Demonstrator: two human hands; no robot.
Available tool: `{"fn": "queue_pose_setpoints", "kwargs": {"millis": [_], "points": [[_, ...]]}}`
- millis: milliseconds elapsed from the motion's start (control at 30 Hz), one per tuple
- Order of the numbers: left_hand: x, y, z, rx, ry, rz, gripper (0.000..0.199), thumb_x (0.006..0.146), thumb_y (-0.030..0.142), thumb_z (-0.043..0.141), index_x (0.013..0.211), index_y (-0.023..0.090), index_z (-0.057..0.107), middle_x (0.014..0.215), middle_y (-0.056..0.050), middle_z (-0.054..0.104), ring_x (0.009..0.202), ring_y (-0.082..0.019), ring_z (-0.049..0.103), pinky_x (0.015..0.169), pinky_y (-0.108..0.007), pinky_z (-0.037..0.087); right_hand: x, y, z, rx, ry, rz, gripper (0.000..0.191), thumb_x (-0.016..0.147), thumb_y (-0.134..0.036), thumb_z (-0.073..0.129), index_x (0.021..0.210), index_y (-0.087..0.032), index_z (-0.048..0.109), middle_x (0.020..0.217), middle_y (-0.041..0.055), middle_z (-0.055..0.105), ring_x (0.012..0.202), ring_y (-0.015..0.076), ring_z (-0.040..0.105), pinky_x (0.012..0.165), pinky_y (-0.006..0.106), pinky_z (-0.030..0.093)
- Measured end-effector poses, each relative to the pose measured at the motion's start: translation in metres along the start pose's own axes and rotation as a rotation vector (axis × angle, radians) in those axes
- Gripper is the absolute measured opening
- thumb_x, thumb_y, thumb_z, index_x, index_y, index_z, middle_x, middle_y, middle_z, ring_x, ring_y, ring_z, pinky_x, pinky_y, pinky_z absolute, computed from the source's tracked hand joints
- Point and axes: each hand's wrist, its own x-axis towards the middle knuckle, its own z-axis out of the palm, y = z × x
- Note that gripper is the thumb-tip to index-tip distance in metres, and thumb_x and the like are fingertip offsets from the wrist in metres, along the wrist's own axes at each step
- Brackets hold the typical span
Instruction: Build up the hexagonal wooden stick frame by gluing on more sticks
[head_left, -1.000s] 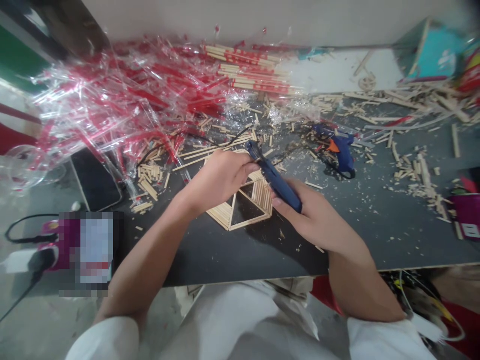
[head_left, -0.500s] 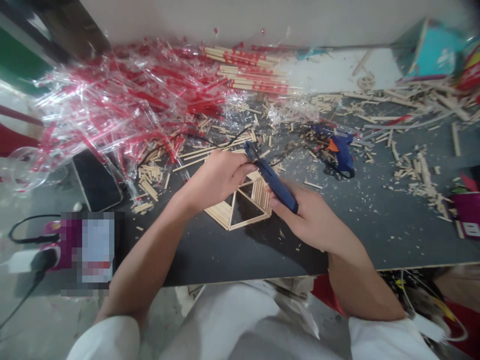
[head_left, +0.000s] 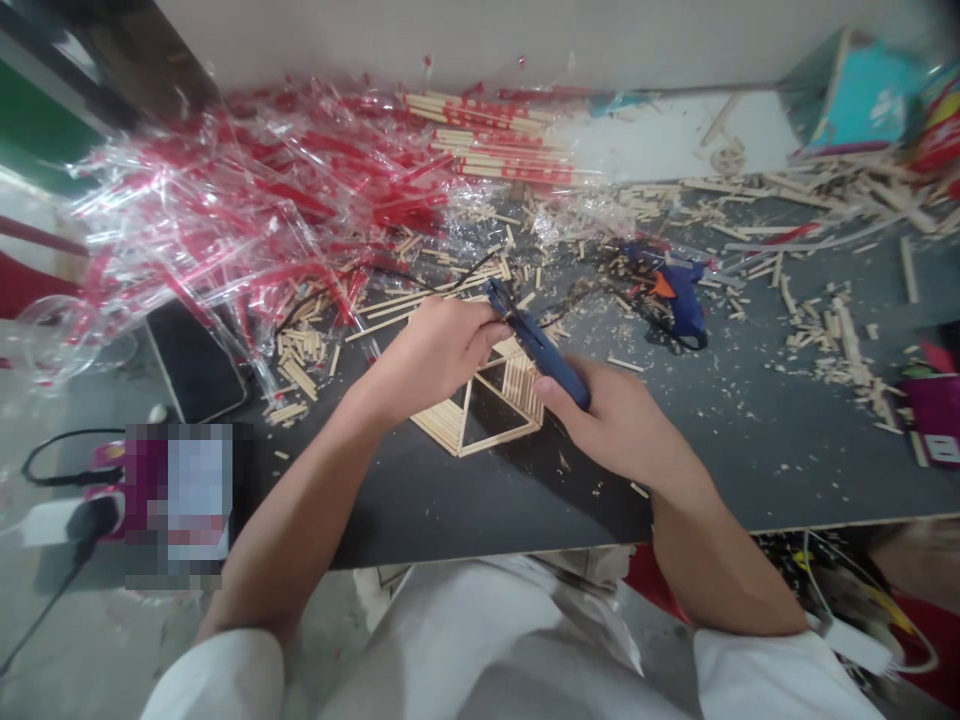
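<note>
My right hand is wrapped round the blue handles of a pair of pliers, which slant up and to the left. At their upper end is my left hand, its thumb and fingers pinched together close to the jaws. What sits in that pinch is hidden by the fingers. Below both hands, a frame of thin wooden sticks lies flat on the dark table. It has stick spokes and side panels of sticks laid side by side; my left hand covers part of it.
A blue glue gun lies to the right behind my hands. Red and clear plastic wrappers heap at the back left, beside bundled sticks. A phone lies at the left. Cut stick pieces litter the table.
My right hand and the pliers have shifted slightly up and left. My left hand stays nearly in place, and the stick frame lies as before.
</note>
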Motion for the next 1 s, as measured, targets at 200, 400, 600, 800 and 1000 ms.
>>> {"fn": "queue_pose_setpoints", "kwargs": {"millis": [200, 400, 600, 800, 1000], "points": [[0.001, -0.001, 0.0, -0.002, -0.01, -0.036, 0.037, 0.103, 0.024, 0.054, 0.068, 0.017, 0.064, 0.057, -0.001, 0.062, 0.051, -0.012, 0.056, 0.061, -0.03, 0.039, 0.005, 0.003, 0.007, 0.0, 0.037, -0.036, 0.056, 0.098, -0.074, 0.042, 0.078, -0.024, 0.056, 0.07, 0.0051, 0.063, 0.065, 0.0214, 0.057, 0.062, 0.034, 0.034], [-0.001, 0.006, -0.004, -0.024, -0.042, -0.119, 0.039, 0.102, 0.023, 0.054, 0.065, 0.017, 0.062, 0.056, -0.001, 0.06, 0.053, -0.014, 0.056, 0.062, -0.03, 0.04, 0.008, 0.007, 0.012, 0.014, 0.067, -0.069, 0.06, 0.099, -0.077, 0.037, 0.073, -0.024, 0.051, 0.068, 0.0047, 0.059, 0.065, 0.0207, 0.054, 0.064, 0.034, 0.033], [-0.002, 0.012, -0.008, -0.045, -0.071, -0.143, 0.04, 0.103, 0.022, 0.053, 0.064, 0.017, 0.062, 0.057, -0.002, 0.062, 0.054, -0.014, 0.056, 0.062, -0.029, 0.04, 0.007, 0.006, 0.015, -0.043, 0.091, -0.083, 0.061, 0.1, -0.078, 0.031, 0.068, -0.027, 0.04, 0.063, 0.0038, 0.054, 0.06, 0.0195, 0.049, 0.063, 0.034, 0.03], [-0.003, 0.01, -0.009, -0.059, -0.085, -0.154, 0.041, 0.102, 0.02, 0.053, 0.061, 0.018, 0.059, 0.057, -0.002, 0.062, 0.053, -0.013, 0.056, 0.062, -0.029, 0.04, 0.005, 0.008, 0.024, -0.167, 0.123, -0.031, 0.06, 0.101, -0.075, 0.025, 0.07, -0.027, 0.045, 0.064, 0.0099, 0.061, 0.06, 0.0254, 0.058, 0.063, 0.036, 0.033], [-0.011, 0.003, -0.03, -0.108, -0.154, -0.161, 0.041, 0.101, 0.022, 0.053, 0.062, 0.017, 0.058, 0.058, 0.0, 0.064, 0.051, -0.01, 0.056, 0.06, -0.026, 0.041, 0.014, 0.031, 0.018, -0.283, 0.32, -0.009, 0.06, 0.102, -0.069, 0.023, 0.072, -0.027, 0.052, 0.065, 0.0134, 0.064, 0.064, 0.0311, 0.064, 0.064, 0.04, 0.038]]}}
